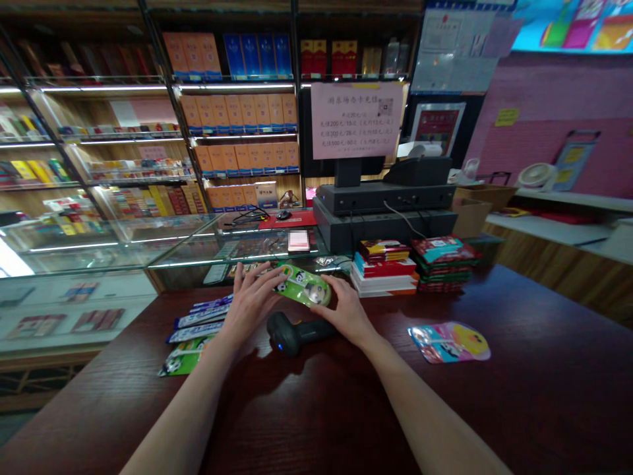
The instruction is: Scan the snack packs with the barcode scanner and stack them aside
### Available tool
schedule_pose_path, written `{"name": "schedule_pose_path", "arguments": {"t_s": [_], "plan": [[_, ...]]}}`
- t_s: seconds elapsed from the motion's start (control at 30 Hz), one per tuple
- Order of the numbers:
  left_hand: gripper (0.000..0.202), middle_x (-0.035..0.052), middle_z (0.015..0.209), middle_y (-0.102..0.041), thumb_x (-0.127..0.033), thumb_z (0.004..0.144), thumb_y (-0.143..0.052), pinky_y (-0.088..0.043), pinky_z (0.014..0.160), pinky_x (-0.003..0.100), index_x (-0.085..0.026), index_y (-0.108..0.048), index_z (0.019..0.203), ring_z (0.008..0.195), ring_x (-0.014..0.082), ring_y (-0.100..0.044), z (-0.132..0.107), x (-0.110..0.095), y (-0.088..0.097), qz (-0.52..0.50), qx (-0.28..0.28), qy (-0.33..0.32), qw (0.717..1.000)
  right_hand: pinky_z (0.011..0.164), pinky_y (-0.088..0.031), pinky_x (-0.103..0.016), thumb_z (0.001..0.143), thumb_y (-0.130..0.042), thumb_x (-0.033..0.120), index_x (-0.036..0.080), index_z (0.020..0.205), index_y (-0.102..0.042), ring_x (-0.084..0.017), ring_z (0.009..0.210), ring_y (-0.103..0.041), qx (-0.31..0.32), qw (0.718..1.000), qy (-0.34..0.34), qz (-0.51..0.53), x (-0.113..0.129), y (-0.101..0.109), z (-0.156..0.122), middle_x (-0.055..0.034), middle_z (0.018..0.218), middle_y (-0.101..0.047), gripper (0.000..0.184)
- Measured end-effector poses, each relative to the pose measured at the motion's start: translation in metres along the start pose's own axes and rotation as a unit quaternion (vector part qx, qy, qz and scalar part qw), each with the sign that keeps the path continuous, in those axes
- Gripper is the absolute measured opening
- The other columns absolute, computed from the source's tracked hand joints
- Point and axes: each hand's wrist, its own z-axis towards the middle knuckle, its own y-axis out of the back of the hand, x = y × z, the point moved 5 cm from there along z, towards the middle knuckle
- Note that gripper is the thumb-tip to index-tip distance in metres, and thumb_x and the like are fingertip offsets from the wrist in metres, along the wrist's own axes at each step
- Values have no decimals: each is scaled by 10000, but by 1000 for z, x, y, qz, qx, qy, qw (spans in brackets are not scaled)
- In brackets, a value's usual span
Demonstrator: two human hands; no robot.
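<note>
A flat green package [307,287] printed with pandas, with a clear bulge at one end, is held up above the table. My left hand [251,302] has its fingers over the package's left end. My right hand [346,310] pinches the right end between thumb and fingers. Under the package lies a black barcode scanner [291,335] with a small blue light. To the left, several blue-and-white wrapped packs [200,318] lie beside another green panda package [185,356], partly hidden by my left forearm. A pink-and-blue package [450,342] with a yellow figure rests on the right.
Stacks of packets [384,277] and dark red-green packs [442,264] stand at the table's back edge. Behind them is a cash register [386,204] with a paper sign [356,122]. A glass display counter [182,244] and stocked shelves [242,112] fill the back.
</note>
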Motion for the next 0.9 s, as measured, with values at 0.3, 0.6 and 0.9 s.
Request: {"name": "schedule_pose_path", "arguments": {"t_s": [0.3, 0.6, 0.9], "plan": [[307, 10, 1266, -708, -210, 988, -426, -60, 1248, 580, -289, -678, 1144, 1178, 198, -641, -4, 5, 3, -42, -36, 22, 998, 1097, -410, -459, 845, -690, 429, 216, 1394, -535, -278, 1261, -563, 58, 995, -36, 72, 7, 0, -3, -118, 1358, -613, 609], [239, 7, 1143, -757, -284, 1007, -451, -241, 1213, 472, -264, -675, 1088, 1032, 174, -702, -5, 8, 1, -46, -66, 77, 994, 1037, -443, -402, 967, -475, 523, 253, 1375, -558, -245, 1160, -629, 60, 987, -69, 132, 12, 5, -4, -64, 1258, -684, 496], [265, 13, 1047, -771, -332, 1023, -427, -333, 1144, 470, -256, -648, 1148, 901, 169, -716, -3, 10, -9, -57, -52, 61, 995, 898, -496, -333, 962, -506, 473, 235, 1208, -656, -223, 968, -688, -9, 985, -75, 155, 5, 9, 0, -45, 1029, -744, 374]]}}
